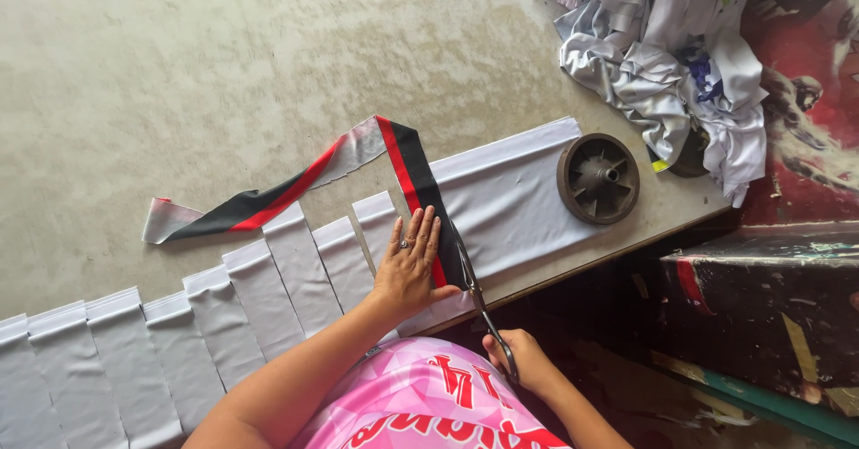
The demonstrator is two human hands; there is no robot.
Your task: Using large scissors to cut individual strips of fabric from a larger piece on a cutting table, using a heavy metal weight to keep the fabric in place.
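On the table (224,64), the left hand (410,268) is pressing flat, fingers open, on a black and red strip (407,167) lying over white cloth (510,203). The right hand (523,361) is gripping scissors (479,301), cutting beside the strip.

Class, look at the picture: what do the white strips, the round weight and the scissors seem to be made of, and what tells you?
White strips: thin, smooth fabric, probably synthetic knit; faint sheen, soft folds.
Round weight: looks like dull cast metal or hard plastic; ribbed, dark, matte.
Scissors in the right hand: metal blades, grey glint.
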